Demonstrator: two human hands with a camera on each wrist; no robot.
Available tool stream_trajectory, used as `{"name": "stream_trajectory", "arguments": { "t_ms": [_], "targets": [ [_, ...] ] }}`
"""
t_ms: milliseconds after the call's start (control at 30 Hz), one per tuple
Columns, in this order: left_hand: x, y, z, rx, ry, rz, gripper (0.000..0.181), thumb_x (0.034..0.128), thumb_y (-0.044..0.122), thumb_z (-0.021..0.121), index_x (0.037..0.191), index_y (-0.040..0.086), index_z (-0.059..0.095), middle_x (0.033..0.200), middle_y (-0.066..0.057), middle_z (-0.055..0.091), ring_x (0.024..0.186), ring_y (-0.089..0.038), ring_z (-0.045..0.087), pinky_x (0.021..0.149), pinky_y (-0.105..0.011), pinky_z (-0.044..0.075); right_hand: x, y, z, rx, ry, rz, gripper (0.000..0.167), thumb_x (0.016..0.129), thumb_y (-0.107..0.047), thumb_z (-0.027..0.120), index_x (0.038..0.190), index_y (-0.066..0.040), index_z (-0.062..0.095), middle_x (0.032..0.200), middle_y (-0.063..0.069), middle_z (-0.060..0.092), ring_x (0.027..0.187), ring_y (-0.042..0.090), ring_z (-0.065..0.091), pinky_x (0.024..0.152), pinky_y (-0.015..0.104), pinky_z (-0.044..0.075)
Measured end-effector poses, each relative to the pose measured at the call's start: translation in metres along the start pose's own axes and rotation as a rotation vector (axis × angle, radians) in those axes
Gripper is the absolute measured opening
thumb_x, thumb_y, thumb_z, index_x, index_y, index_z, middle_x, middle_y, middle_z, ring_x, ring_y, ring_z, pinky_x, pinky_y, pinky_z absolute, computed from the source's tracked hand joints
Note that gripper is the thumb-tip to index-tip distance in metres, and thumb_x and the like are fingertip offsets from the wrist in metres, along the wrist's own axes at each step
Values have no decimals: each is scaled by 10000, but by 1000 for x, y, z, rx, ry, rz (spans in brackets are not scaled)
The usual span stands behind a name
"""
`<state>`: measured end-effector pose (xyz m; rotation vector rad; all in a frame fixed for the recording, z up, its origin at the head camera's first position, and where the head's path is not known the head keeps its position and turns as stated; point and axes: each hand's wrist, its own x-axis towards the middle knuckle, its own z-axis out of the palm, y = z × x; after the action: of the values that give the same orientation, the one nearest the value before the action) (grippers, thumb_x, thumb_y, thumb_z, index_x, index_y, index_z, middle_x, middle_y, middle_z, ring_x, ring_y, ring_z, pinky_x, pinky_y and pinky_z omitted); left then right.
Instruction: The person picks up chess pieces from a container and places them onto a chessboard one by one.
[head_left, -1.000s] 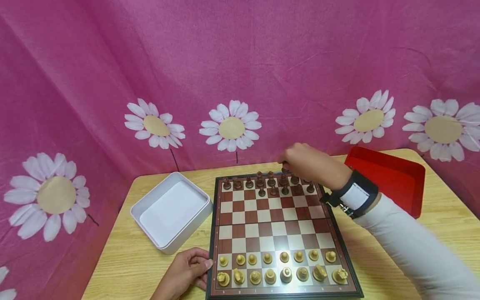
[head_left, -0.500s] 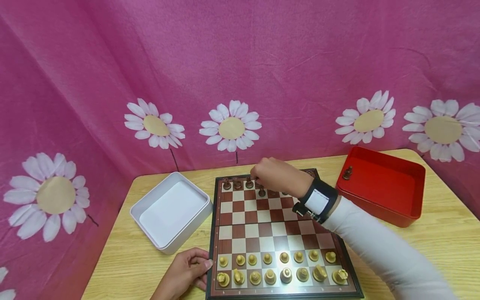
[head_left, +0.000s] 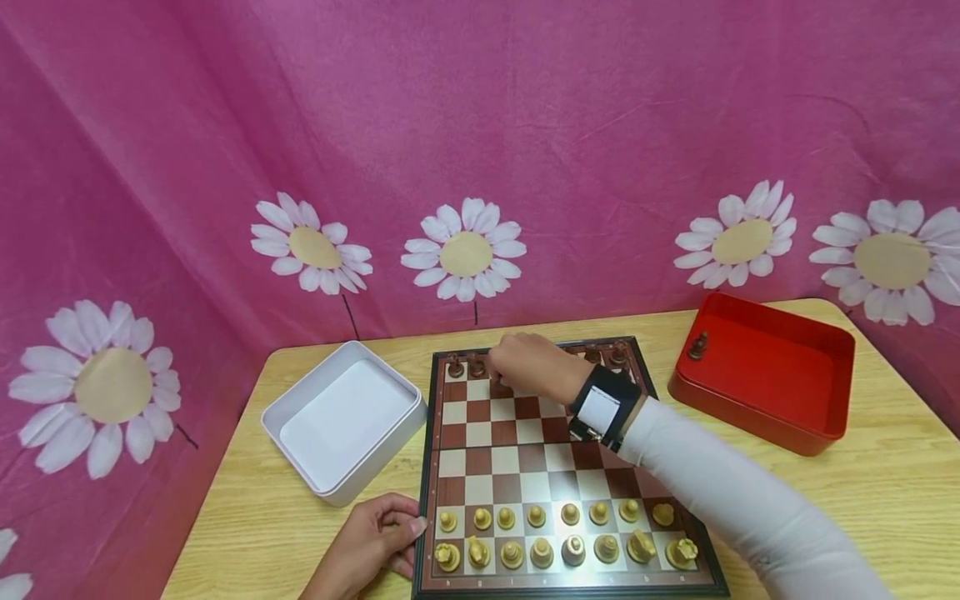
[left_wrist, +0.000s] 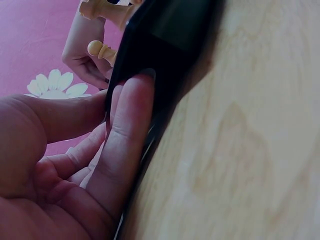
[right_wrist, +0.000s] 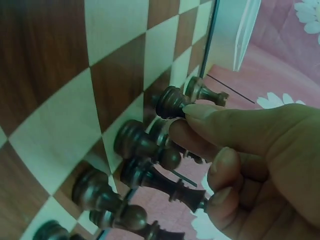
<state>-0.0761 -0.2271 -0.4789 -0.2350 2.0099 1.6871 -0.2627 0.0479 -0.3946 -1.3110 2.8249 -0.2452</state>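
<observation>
My right hand (head_left: pixel 536 367) is over the far left part of the chessboard (head_left: pixel 495 458). In the right wrist view its thumb and a finger pinch a dark pawn (right_wrist: pixel 171 102), with the base near the board and the head hidden. Several dark chess pieces (right_wrist: pixel 145 145) stand close beside it. My left hand (head_left: pixel 375 537) grips the board's near left edge, its thumb at the rim and a finger (left_wrist: pixel 127 130) along the side. Light pieces (head_left: pixel 542 552) fill the two near rows. The right hand covers part of the dark rows.
A white box (head_left: pixel 341 425) stands open left of the board on the wooden table (head_left: pixel 247 500). To the right is a red box (head_left: pixel 772 367) with one dark piece (head_left: pixel 697 346) at its left side. A pink flowered cloth (head_left: pixel 585 167) hangs behind.
My right hand has gone from the board's far right corner leftward along the dark rows. The red box's dark piece, earlier behind the arm, is visible. My left hand stays on the edge.
</observation>
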Motion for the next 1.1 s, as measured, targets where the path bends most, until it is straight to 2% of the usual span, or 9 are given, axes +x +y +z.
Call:
{"name": "stream_trajectory", "arguments": {
  "t_ms": [200, 400, 800, 967, 1100],
  "targets": [
    [-1, 1, 1, -11, 5, -3, 310, 988, 96, 684, 1211, -91, 577, 880, -41, 682, 645, -140, 687, 578, -306, 636, 1, 0, 4, 24, -16, -2, 142, 913, -13, 758, 829, -117, 807, 745, 2, 731, 633, 79, 483, 567, 225, 396],
    [1, 0, 1, -16, 5, 5, 306, 984, 84, 685, 1209, -95, 579, 859, -31, 669, 631, -133, 678, 568, -303, 630, 1, 0, 7, 6, 15, -22, 132, 889, -7, 784, 857, -129, 822, 808, 5, 766, 704, 99, 638, 592, 218, 503],
    [1, -2, 2, -23, -2, 5, 309, 989, 88, 683, 1213, -94, 573, 867, -28, 671, 637, -135, 684, 569, -306, 632, 5, -2, 8, 33, -18, 27, 153, 922, 5, 744, 850, -110, 815, 802, 28, 757, 689, 113, 602, 590, 223, 473],
    [1, -1, 1, -18, 6, 4, 307, 987, 86, 686, 1212, -94, 579, 869, -29, 668, 634, -135, 676, 562, -303, 628, 5, -4, 9, -5, 8, 22, 187, 937, 0, 717, 807, -111, 793, 770, 21, 737, 661, 92, 539, 566, 225, 447],
    [0, -1, 1, -11, 7, -3, 305, 987, 88, 685, 1209, -91, 576, 867, -29, 673, 639, -137, 676, 565, -304, 628, 4, -6, 13, -75, 32, 1, 191, 974, -7, 671, 850, -104, 779, 767, 33, 735, 637, 105, 571, 521, 226, 437]
  ]
}}
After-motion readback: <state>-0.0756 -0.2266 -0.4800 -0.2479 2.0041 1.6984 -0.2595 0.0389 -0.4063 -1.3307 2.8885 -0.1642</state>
